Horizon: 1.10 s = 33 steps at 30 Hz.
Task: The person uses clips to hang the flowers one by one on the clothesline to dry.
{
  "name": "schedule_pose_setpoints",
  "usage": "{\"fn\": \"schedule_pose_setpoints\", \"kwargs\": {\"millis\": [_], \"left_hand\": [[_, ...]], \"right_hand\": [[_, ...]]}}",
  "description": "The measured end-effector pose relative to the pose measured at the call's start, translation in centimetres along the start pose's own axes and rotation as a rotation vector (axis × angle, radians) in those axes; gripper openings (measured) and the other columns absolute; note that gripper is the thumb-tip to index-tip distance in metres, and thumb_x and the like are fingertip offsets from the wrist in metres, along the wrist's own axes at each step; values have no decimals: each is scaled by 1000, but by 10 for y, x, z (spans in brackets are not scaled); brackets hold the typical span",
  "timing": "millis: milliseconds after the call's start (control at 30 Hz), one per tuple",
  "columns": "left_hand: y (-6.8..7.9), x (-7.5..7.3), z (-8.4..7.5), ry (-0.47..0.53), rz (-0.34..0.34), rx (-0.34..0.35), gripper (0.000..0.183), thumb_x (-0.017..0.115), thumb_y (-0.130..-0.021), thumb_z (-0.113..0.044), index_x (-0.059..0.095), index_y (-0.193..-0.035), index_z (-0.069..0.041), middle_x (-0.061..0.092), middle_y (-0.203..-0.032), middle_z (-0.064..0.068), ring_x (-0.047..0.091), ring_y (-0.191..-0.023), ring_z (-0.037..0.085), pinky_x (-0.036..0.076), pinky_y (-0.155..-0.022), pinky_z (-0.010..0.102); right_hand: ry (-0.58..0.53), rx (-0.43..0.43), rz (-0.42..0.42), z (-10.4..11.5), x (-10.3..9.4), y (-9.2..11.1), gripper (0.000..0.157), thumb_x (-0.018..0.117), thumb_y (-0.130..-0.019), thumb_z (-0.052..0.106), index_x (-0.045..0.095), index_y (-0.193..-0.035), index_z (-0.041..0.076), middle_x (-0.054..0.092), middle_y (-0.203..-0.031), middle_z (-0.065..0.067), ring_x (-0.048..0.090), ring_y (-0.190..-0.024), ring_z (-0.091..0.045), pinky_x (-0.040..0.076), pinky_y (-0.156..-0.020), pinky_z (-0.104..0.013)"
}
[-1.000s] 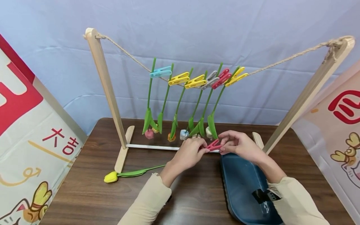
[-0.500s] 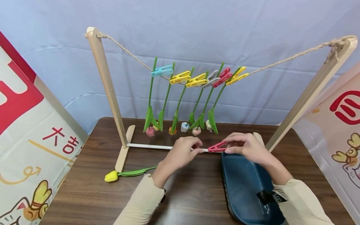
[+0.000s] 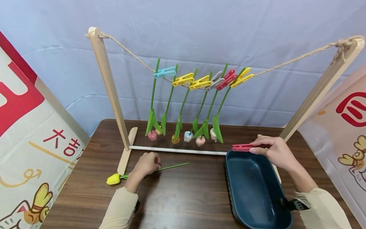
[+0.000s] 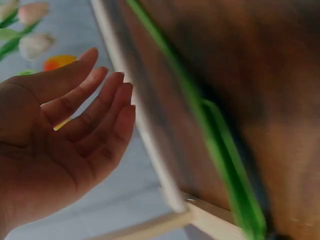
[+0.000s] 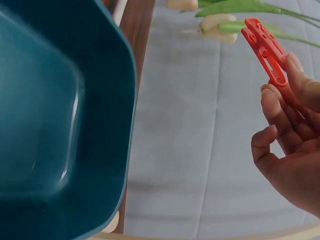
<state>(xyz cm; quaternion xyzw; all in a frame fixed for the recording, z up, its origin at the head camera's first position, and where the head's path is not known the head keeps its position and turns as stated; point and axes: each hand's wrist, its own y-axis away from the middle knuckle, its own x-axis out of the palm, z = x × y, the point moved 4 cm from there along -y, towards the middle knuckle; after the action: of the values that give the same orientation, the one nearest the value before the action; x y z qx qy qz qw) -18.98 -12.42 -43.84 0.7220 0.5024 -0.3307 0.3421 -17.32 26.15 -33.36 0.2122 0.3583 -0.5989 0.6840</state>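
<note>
A red clothespin (image 3: pixel 241 147) is pinched between the thumb and fingers of my right hand (image 3: pixel 273 151), over the far rim of the blue bin. In the right wrist view the same clothespin (image 5: pixel 266 52) points away from the fingertips. My left hand (image 3: pixel 146 164) hovers above the stem of a yellow tulip (image 3: pixel 113 179) lying on the table. The left wrist view has that hand (image 4: pixel 70 115) with loosely bent fingers and nothing in them, apart from the green stem (image 4: pixel 185 85). Several tulips hang heads down from a rope, held by clothespins (image 3: pixel 200 82).
A wooden frame, its left post (image 3: pixel 108 89) and right post (image 3: pixel 323 89) joined by the rope (image 3: pixel 300 58), stands on the table (image 3: pixel 183 203). A white rod (image 3: pixel 177 150) runs low between the posts. The blue bin (image 3: pixel 254 184) sits at the right.
My left hand has let go of the red clothespin and moved left and down to the lying tulip. The right hand has carried the clothespin to the right.
</note>
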Motion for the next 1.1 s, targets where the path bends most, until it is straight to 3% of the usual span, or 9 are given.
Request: {"fn": "schedule_pose_setpoints", "kwargs": {"millis": [100, 200, 367, 533, 700, 867, 1100], "left_hand": [[3, 6, 13, -24, 36, -46, 20, 78, -70, -3, 59, -69, -8, 53, -63, -2, 47, -58, 13, 40, -54, 27], [4, 10, 21, -53, 59, -78, 20, 79, -67, 0, 60, -70, -7, 53, -63, -1, 47, -57, 15, 40, -53, 27], [3, 19, 31, -68, 68, -119, 20, 70, -65, 10, 60, -69, -7, 51, -63, 0, 46, -55, 17, 38, -50, 27], [3, 26, 34, -90, 45, -113, 21, 59, -67, 12, 59, -66, -9, 52, -63, 1, 47, -56, 19, 39, -50, 30], [4, 27, 34, -114, 28, -97, 22, 58, -69, 12, 58, -64, -10, 52, -63, 2, 48, -57, 19, 40, -51, 31], [7, 15, 23, -116, 26, -48, 22, 55, -73, 11, 57, -64, -9, 49, -61, 0, 45, -56, 16, 38, -50, 28], [16, -26, -19, -100, -13, 97, 28, 48, -71, 16, 55, -66, -10, 45, -61, -2, 43, -58, 14, 37, -54, 27]], "right_hand": [[3, 13, -4, -7, -3, 4, 16, 71, -80, 5, 71, -93, -4, 65, -97, -20, 58, -84, -20, 44, -56, -20], [-6, 11, -2, -12, -3, 6, 16, 71, -79, 3, 71, -93, -5, 65, -92, -17, 52, -68, -9, 44, -53, -23], [8, 19, 2, -17, -3, 9, 16, 72, -79, 3, 71, -92, -5, 66, -89, -15, 49, -66, -5, 43, -52, -23], [0, 11, 11, -20, -4, 12, 16, 72, -79, 2, 70, -92, -6, 65, -87, -14, 48, -64, -7, 42, -51, -23], [2, 21, 8, -23, -5, 14, 15, 72, -79, 4, 70, -92, -4, 65, -85, -11, 49, -62, -8, 42, -51, -24], [5, 22, 0, -25, -10, 14, 16, 73, -79, 5, 70, -91, -4, 64, -81, -7, 48, -60, -7, 41, -50, -23], [0, 35, -5, -26, -16, 13, 16, 72, -79, 4, 69, -91, -5, 63, -78, -3, 50, -58, -9, 43, -49, -24]]}}
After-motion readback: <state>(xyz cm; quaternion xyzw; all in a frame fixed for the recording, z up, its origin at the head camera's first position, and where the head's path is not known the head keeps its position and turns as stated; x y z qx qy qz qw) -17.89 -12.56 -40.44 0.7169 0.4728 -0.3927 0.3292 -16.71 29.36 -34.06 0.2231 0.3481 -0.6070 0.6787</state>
